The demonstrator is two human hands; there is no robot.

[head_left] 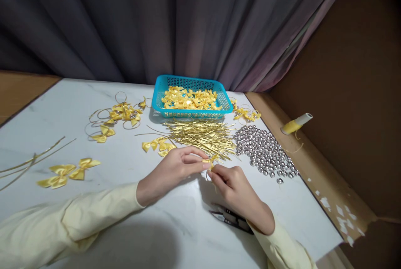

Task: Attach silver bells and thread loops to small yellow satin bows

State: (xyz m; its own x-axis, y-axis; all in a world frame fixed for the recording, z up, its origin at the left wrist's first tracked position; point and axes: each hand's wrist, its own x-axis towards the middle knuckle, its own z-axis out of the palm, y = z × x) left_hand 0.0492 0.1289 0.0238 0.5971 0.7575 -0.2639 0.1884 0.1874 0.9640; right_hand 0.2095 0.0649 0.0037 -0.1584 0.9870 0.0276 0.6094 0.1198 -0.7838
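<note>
Between my two hands, over the middle of the table, is a small yellow ribbon bow (214, 159). My left hand (178, 166) pinches it from the left with thumb and fingers. From the right, my right hand (234, 185) closes its thumb and forefinger at the bow's lower edge, where a thin wire loop seems to show. Just beyond my fingers lies a heap of gold twist ties (202, 135). Loose yellow bows (159, 145) rest left of the heap. A dark-handled tool (232, 218), partly hidden by my right wrist, lies below that hand.
A blue basket (191, 113) of yellow bows stands at the back. Silver bells or beads (266, 150) spread on the right. Bows with wire loops (125, 112) lie back left, more bows (59, 175) front left. A ribbon-wound tube (296, 123) stands beyond the right edge.
</note>
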